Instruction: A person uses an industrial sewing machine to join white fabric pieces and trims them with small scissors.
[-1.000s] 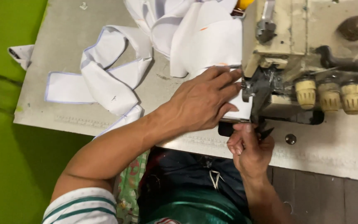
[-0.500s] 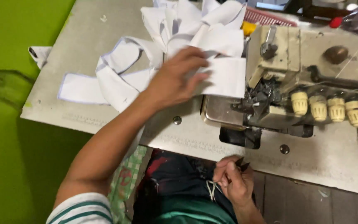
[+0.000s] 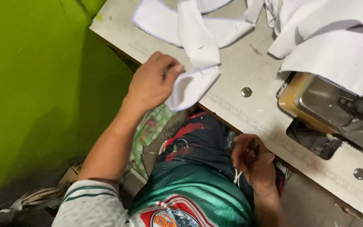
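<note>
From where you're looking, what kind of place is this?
Most likely a small garment sewing workshop. A metal industrial sewing machine sits on a worn grey worktable, long white fabric strips lie piled across it, and the left hand holds one strip's end.

the sewing machine (image 3: 337,98) is cut off by the right edge, its head out of view. the white cloth pile (image 3: 328,38) runs off the top edge. the small dark tool in the right hand (image 3: 253,157) is too hidden to identify. the left hand (image 3: 152,82) covers the strip's (image 3: 192,86) end.
</note>
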